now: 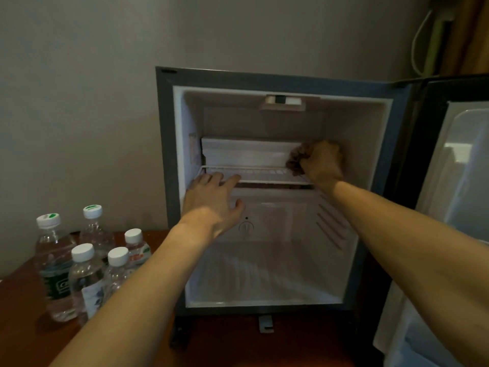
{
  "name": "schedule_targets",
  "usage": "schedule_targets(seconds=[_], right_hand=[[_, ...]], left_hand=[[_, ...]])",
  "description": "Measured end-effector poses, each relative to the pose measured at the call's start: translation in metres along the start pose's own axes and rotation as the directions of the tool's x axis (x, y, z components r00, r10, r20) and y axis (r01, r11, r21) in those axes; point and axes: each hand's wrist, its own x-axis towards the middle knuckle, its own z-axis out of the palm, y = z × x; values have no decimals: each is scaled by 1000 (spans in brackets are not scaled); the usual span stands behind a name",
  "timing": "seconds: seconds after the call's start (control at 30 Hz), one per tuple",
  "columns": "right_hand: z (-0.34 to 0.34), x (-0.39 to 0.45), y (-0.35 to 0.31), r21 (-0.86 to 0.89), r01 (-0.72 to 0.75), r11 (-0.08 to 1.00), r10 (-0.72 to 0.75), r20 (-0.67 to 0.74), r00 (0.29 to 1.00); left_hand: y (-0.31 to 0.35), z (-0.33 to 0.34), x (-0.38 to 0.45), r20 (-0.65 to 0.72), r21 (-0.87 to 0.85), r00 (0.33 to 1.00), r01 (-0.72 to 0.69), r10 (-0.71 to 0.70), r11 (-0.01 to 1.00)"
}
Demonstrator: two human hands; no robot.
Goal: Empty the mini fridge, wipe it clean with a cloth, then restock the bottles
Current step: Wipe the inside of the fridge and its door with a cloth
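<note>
Your right hand (321,161) is balled up tight around a brown cloth (295,158), pushed against the back corner of the mini fridge (277,80) at about 2 o'clock. Your left hand (213,201) lies flat with straight fingers on the front edge of the wire shelf (264,177), at about 9 o'clock. The fridge door (455,181) hangs open at 3 o'clock. 5 water bottles (84,263) stand on the tabletop (21,313) at 8 o'clock.

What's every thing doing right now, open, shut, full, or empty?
Grey mini fridge: empty.
Fridge door: open.
White wire shelf: in place.
Brown crumpled cloth: pressed at shelf's right end.
Five clear plastic water bottles: capped, upright, outside.
Left hand: resting on shelf.
Right hand: gripping cloth.
</note>
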Motion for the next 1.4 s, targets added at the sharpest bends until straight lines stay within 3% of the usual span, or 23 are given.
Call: schedule_targets(seconds=[0.07, 0.27, 0.43, 0.53, 0.67, 0.83, 1.07, 1.27, 1.4], right_hand=[[-6, -11, -12, -22, 24, 999, -24, -4, 1000], [-3, -38, -70, -108, 321, 941, -316, 59, 947], [45, -42, -141, -133, 548, 826, -524, 182, 832], [61, -43, -179, -191, 606, 772, -558, 253, 790], [57, -38, -184, -215, 587, 780, -530, 271, 803], [26, -23, -127, -237, 488, 840, -426, 270, 864], [-28, 2, -33, -254, 180, 950, -134, 191, 972], [-29, -3, -40, -348, 165, 923, -108, 176, 978], [-1, -15, -73, -234, 190, 953, -149, 180, 972]], left_hand=[[0, 2, -1, -20, -3, 1000, 1, -1, 1000], [0, 6, -2, -55, 6, 998, 0, 0, 1000], [2, 6, 0, -64, -2, 998, 7, -8, 1000], [3, 6, 1, -97, -50, 995, 27, -31, 998], [1, 5, 1, -98, -64, 995, 8, -14, 998], [-1, 3, 1, -27, 11, 1000, -4, 4, 1000], [0, 1, 1, -6, 18, 1000, 18, -17, 1000], [1, 2, 0, -11, 46, 1000, 9, -9, 999], [1, 3, -2, -26, 62, 1000, 4, -3, 998]])
